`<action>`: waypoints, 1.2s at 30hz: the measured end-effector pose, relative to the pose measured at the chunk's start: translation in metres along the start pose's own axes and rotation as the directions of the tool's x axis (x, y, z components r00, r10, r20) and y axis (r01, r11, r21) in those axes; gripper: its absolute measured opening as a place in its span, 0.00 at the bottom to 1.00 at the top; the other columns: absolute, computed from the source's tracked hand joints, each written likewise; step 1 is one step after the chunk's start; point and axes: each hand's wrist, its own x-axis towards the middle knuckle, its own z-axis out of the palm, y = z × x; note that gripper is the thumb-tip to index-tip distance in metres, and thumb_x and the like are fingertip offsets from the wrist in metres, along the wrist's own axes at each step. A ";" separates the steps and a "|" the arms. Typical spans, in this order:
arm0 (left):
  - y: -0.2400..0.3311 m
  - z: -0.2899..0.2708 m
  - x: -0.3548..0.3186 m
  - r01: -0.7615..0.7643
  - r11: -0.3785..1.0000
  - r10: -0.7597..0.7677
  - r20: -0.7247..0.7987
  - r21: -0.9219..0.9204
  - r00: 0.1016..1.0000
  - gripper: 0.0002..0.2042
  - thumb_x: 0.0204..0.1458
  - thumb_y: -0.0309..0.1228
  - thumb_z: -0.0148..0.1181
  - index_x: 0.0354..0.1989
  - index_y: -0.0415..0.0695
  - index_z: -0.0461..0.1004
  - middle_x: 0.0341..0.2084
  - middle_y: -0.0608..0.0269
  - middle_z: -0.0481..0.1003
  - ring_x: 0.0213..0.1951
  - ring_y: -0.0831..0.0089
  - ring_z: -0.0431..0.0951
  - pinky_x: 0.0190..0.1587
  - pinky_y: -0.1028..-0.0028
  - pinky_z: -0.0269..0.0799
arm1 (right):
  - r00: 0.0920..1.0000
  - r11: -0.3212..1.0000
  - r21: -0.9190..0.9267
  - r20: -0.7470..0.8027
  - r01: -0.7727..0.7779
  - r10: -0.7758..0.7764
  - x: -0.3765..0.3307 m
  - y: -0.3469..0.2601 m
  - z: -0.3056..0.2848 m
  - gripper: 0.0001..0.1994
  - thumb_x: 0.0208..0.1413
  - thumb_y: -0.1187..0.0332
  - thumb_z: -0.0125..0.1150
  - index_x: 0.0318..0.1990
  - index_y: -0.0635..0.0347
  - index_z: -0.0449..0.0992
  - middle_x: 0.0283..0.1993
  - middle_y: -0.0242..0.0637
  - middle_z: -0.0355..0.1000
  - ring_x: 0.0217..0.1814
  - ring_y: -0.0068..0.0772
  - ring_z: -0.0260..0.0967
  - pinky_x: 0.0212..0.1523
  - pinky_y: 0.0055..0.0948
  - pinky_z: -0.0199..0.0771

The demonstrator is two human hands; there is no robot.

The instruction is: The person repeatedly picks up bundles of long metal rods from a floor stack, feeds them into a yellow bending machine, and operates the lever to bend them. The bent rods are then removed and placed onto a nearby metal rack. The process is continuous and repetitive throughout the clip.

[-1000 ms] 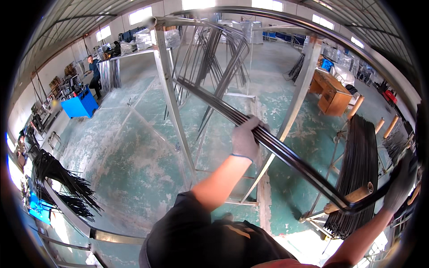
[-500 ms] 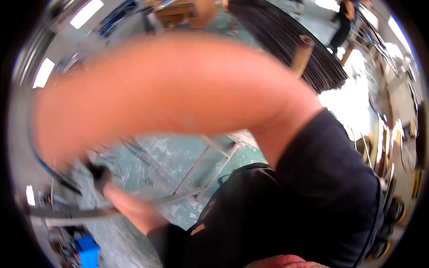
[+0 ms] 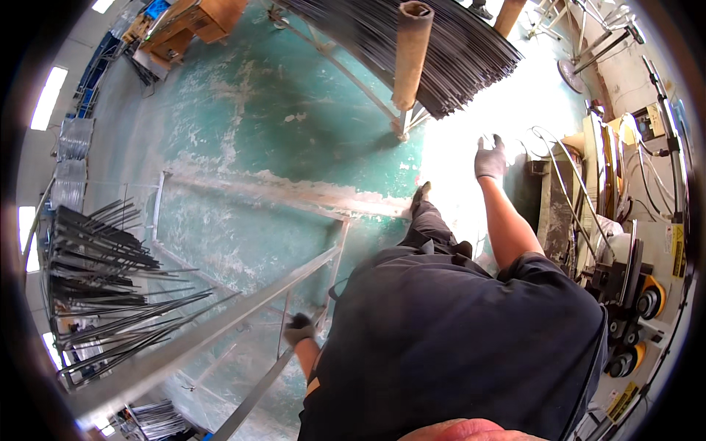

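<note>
My left hand [image 3: 299,328], grey glove, is low by my hip, curled round a thin metal bar of the steel rack frame [image 3: 243,309]; fingers look pressed together on it, tho the grip itself is small in view. The frame runs diagonally from lower left up toward the hand, pale grey angle-iron, scuffed, w/ a thinner bar crossing under the glove.

My right hand [image 3: 490,157] is up and out ahead, arm stretched, grey glove, fingers spread, nothing pinched. It sits against very bright glare on the floor, so can't tell if it touches anything. Just right of it are curved thin wire loops [image 3: 559,169], pale, bent into arcs, near the hand but contact unclear.

Above and left of the right hand, well apart, is a big bundle of dark rods [image 3: 434,44] lying on a stand, held by an upright brown tube post [image 3: 409,51]. The rods are long, thin, black-grey, packed tight, ends fanned out.

Far left: another rack of dark rods [image 3: 103,272], looser, sticking out at angles. Floor [image 3: 279,125] is green, worn w/ white patches. Machine w/ yellow-hubbed rollers [image 3: 640,301] on my right side.
</note>
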 end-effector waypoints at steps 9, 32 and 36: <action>0.258 0.104 0.044 0.117 0.865 0.108 0.409 -0.488 0.906 0.09 0.60 0.35 0.60 0.43 0.45 0.77 0.35 0.56 0.79 0.40 0.65 0.81 0.43 0.64 0.80 | 0.575 0.679 0.058 0.586 -0.732 0.570 0.121 0.119 0.160 0.47 0.62 0.27 0.41 0.55 0.72 0.77 0.56 0.54 0.77 0.55 0.49 0.73 0.62 0.38 0.68; 0.830 0.191 0.072 -0.730 0.428 0.838 -0.069 -0.533 0.541 0.08 0.61 0.25 0.60 0.46 0.36 0.74 0.38 0.63 0.77 0.39 0.76 0.76 0.46 0.77 0.72 | 0.967 0.982 -0.178 0.255 0.062 -0.015 0.365 -0.046 0.123 0.30 0.53 0.53 0.69 0.61 0.54 0.71 0.58 0.48 0.72 0.63 0.51 0.69 0.61 0.48 0.71; 0.847 0.213 0.063 -0.744 0.512 0.803 -0.069 -0.430 0.592 0.07 0.61 0.25 0.60 0.44 0.36 0.75 0.38 0.61 0.77 0.40 0.75 0.75 0.49 0.74 0.71 | 0.942 0.918 -0.344 0.325 0.197 -0.080 0.443 -0.058 0.142 0.33 0.50 0.54 0.72 0.62 0.54 0.69 0.60 0.47 0.70 0.63 0.54 0.67 0.62 0.49 0.70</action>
